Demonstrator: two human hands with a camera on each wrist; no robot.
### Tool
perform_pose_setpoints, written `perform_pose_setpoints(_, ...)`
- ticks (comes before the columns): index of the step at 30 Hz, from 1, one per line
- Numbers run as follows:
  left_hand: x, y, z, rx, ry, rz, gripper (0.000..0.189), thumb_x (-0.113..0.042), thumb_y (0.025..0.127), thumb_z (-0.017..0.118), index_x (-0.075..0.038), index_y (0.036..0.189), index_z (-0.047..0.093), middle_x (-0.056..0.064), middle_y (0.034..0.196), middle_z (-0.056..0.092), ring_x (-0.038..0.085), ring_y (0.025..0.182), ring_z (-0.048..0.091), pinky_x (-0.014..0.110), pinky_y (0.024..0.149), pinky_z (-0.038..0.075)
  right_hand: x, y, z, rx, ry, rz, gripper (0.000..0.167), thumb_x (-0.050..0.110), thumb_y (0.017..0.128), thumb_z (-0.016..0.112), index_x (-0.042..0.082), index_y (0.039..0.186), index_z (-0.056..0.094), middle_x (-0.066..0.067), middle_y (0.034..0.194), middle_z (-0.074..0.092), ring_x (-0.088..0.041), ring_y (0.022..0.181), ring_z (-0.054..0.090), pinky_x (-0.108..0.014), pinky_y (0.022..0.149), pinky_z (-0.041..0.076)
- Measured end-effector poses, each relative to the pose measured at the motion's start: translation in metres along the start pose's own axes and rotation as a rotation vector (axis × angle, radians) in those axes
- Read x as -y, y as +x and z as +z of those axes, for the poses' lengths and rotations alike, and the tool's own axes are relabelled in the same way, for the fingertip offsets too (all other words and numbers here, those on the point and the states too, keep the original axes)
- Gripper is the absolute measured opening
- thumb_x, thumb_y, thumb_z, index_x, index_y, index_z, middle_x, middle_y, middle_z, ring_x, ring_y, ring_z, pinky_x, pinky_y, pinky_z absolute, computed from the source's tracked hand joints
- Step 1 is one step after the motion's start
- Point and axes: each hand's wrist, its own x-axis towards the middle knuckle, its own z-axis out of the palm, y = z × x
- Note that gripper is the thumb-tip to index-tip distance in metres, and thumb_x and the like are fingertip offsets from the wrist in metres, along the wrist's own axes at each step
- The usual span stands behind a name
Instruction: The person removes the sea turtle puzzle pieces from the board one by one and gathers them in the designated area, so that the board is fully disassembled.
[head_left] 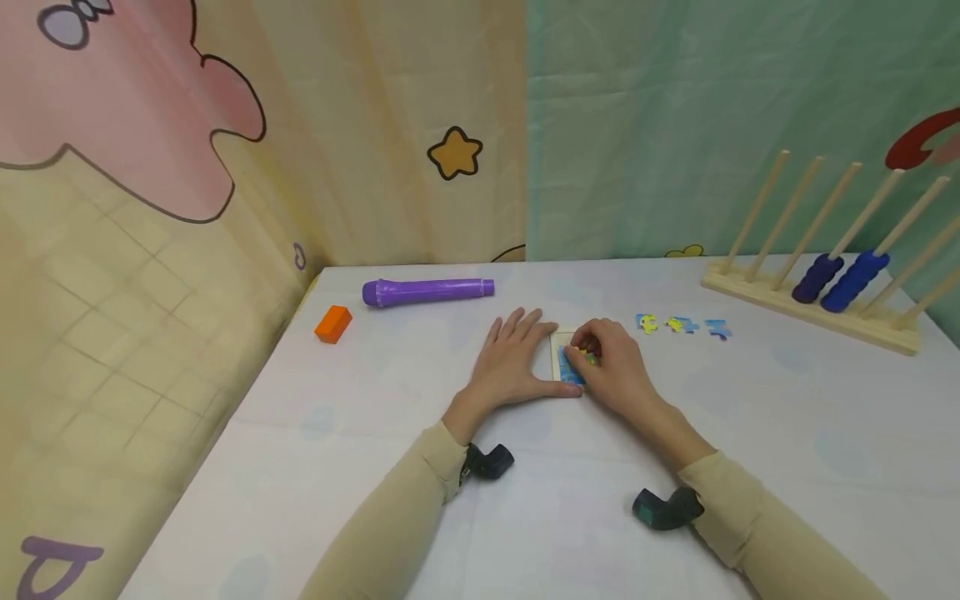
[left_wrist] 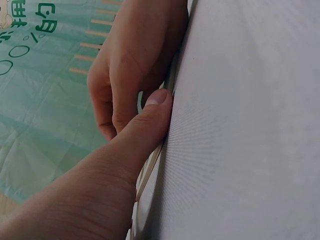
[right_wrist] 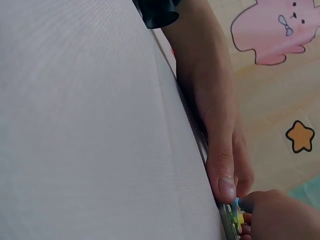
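Observation:
A small jigsaw puzzle board (head_left: 556,358) with a pale frame and blue picture lies flat on the table, partly hidden by both hands. My left hand (head_left: 513,358) spreads over its left side, the thumb along the near edge and a fingertip at the far corner. From the right, my right hand (head_left: 613,367) bends over the board with curled fingers. Thumb and fingers pinch a blue and yellow puzzle piece (right_wrist: 236,206), seen at the thumb tip in the right wrist view. Beyond the right hand lie loose puzzle pieces (head_left: 681,325) in a row.
A purple toy microphone (head_left: 431,291) lies at the back left, with an orange block (head_left: 333,324) beside it. At the back right stands a wooden peg rack (head_left: 813,308) with dark blue beads on two pegs. Patterned curtains (head_left: 360,133) hang behind the white table (head_left: 570,517).

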Motion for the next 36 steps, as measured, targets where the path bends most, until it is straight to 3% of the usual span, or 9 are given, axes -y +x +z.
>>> perform_pose_setpoints(7,0.0,0.0,0.003,-0.007,-0.01,0.016,0.109,-0.085,0.074,0.073,-0.03,0.162,0.04,0.002,0.175,0.026,0.027,0.165,0.012,0.053,0.134,0.007,-0.004,-0.005,-0.002,-0.07,0.089,-0.017,0.015,0.007,0.091,0.081,0.007,0.102,0.07,-0.005,0.09,0.069,-0.016,0.076,0.06,-0.019,0.066,0.047)
perform_pose_setpoints(13,0.001,-0.005,0.002,0.014,-0.003,-0.003,0.109,-0.086,0.075,0.071,-0.029,0.162,0.039,0.002,0.176,0.025,0.027,0.165,0.011,0.053,0.134,0.005,-0.004,-0.007,-0.003,-0.036,0.191,0.014,0.014,0.009,0.095,0.08,0.009,0.108,0.073,-0.005,0.099,0.075,-0.014,0.083,0.069,-0.01,0.072,0.052)
perform_pose_setpoints(18,0.003,-0.003,0.0,0.017,-0.009,-0.01,0.109,-0.086,0.075,0.07,-0.03,0.163,0.037,0.001,0.176,0.023,0.026,0.165,0.009,0.051,0.134,0.003,-0.005,-0.003,-0.01,-0.018,0.274,0.089,0.016,0.016,0.097,0.078,0.011,0.112,0.074,-0.005,0.103,0.076,-0.012,0.089,0.071,-0.008,0.079,0.054)
perform_pose_setpoints(22,0.002,0.002,0.0,0.014,-0.014,-0.005,0.11,-0.086,0.075,0.071,-0.03,0.163,0.037,0.0,0.176,0.022,0.025,0.165,0.009,0.05,0.135,0.003,-0.007,-0.002,-0.023,-0.047,0.335,0.167,0.02,0.02,0.099,0.076,0.007,0.114,0.073,-0.011,0.104,0.075,-0.009,0.09,0.071,-0.01,0.078,0.057)
perform_pose_setpoints(31,0.002,0.003,-0.003,0.028,-0.021,-0.004,0.11,-0.084,0.075,0.073,-0.03,0.163,0.036,0.001,0.177,0.021,0.026,0.166,0.007,0.05,0.134,0.002,-0.026,-0.017,-0.061,-0.189,0.181,0.331,0.02,0.019,0.101,0.072,0.005,0.115,0.075,-0.014,0.111,0.075,0.0,0.083,0.064,-0.005,0.075,0.05)
perform_pose_setpoints(36,0.002,0.004,-0.003,0.033,-0.023,-0.006,0.111,-0.085,0.075,0.072,-0.03,0.164,0.036,0.0,0.177,0.02,0.025,0.166,0.006,0.049,0.134,0.001,-0.039,-0.021,-0.07,-0.246,0.106,0.334,0.019,0.013,0.1,0.073,-0.001,0.112,0.076,-0.019,0.104,0.076,0.01,0.077,0.059,-0.002,0.071,0.047)
